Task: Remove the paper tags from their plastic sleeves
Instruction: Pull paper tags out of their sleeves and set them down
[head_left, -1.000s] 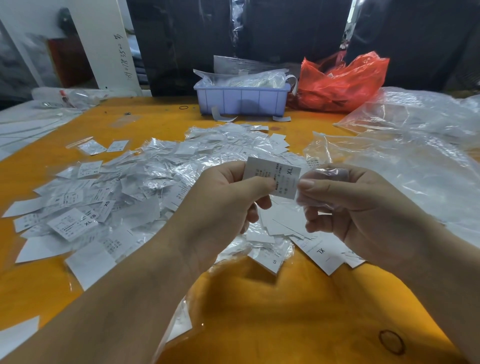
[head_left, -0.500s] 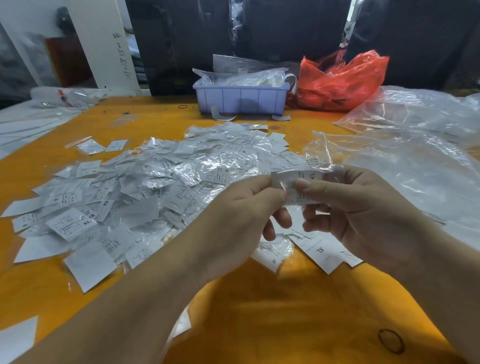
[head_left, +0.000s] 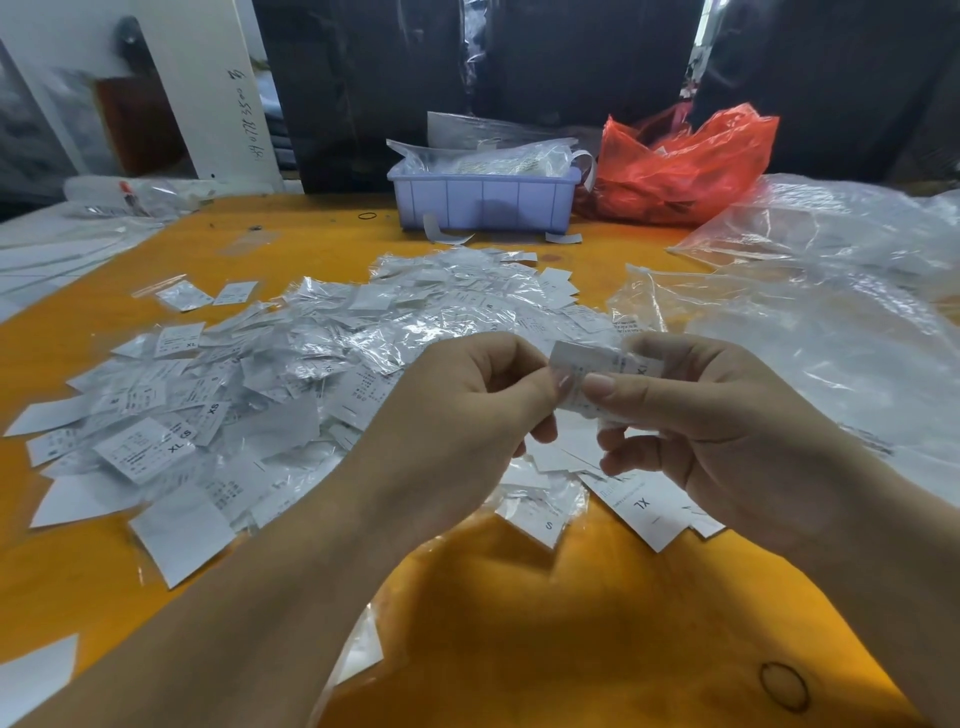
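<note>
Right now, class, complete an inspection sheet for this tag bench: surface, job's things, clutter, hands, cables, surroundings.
Surface: orange table, bare near the person.
Job's things: sleeved tag held between both hands; pile of tags spread across the middle.
Clutter: lilac bin, red bag, clear bags to the right.
Hands: left hand and right hand both pinch the sleeved tag.
Cables: nothing seen.
Surroundings: dark plastic sheeting behind; white board with handwritten digits.

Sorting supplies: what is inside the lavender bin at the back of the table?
The lavender bin holds crumpled clear plastic bags with white contents, heaped above the rim. Anything beneath them is covered.
</note>
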